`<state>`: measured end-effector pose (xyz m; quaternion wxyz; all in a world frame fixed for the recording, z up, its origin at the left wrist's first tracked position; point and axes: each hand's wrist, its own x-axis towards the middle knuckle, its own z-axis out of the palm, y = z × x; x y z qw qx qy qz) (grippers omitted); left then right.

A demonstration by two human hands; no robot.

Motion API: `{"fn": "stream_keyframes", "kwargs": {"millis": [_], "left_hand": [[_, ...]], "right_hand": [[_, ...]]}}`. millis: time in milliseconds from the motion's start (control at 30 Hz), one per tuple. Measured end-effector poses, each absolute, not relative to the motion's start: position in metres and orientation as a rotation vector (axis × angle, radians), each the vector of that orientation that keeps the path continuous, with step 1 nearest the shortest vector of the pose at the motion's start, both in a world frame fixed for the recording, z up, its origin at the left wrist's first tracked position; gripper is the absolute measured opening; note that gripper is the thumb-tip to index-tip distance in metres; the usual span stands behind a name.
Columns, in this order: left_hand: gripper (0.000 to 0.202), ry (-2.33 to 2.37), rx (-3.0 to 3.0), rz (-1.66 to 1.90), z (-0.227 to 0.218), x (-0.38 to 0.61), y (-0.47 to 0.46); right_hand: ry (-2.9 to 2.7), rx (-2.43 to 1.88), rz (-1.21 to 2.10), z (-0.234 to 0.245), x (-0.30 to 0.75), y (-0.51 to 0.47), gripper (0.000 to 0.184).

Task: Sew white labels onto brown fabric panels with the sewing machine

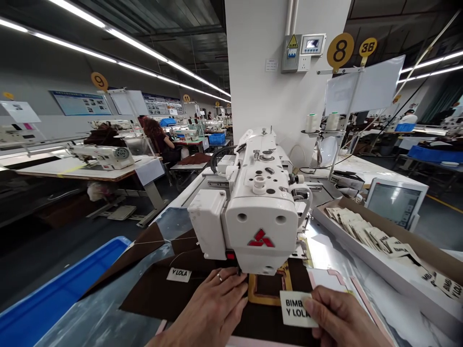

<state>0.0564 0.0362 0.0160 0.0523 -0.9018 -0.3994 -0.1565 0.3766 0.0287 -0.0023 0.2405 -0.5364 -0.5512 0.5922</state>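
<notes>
Right hand: the right hand [343, 320] is at 4 o'clock in the view, its thumb and fingers clenched in a pinch on a white rectangular fabric label [297, 308].
Label text: the pinched label reads "BIMBA Y LOLA" in bold black letters.
Left hand: the left hand [211, 308], wearing a slim metal ring [219, 277], lies at 6 o'clock with its fingertips just under the machine's front. Whether they grip anything small there is hidden.
Work piece: a dark brown sheet panel [155, 294] lies under both hands, with a yellow-edged rectangular template frame [267, 294] just beside the pinched label.
Second label: a white label reading "Y LOLA" [178, 274] lies on the brown panel at 10 o'clock from the left hand.
Left side: a blue plastic bin [54, 294] stands at 9 o'clock.
Right side: a long white tray [361, 226] holds overlapping printed labels [365, 233] at 2 o'clock, with a screen [394, 202] behind.
Machine: a white industrial sewing machine head [260, 239] stands at 12 o'clock, bearing a red three-diamond mark.
Far: a round yellow sign reading "8" [340, 50] hangs at 1 o'clock, and a seated co-worker [155, 137] is at 11 o'clock.
</notes>
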Motion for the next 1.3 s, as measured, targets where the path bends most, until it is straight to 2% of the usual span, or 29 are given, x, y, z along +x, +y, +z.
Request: {"fn": "stream_keyframes", "kwargs": {"millis": [233,567,700,1000,1300], "left_hand": [[0.035,-1.220,-2.731,-0.419,0.014,0.054,0.037],[0.030,-1.143,-2.776,-0.628,0.004,0.058,0.034],[0.030,-1.083,-2.783,-0.744,0.005,0.067,0.033],[0.033,-1.109,-2.865,-0.696,0.002,0.068,0.037],[0.035,-1.016,-2.942,-0.614,0.020,0.074,0.040]], "right_hand": [[-1.451,-1.477,1.525,-0.007,0.374,0.035,0.065],[-1.333,-1.454,1.568,-0.008,0.370,0.037,0.063],[-1.297,-1.522,1.603,0.007,0.364,0.047,0.055],[-1.333,-1.597,1.687,0.013,0.329,0.078,0.030],[-1.471,-1.672,1.593,0.017,0.322,0.075,0.028]]}}
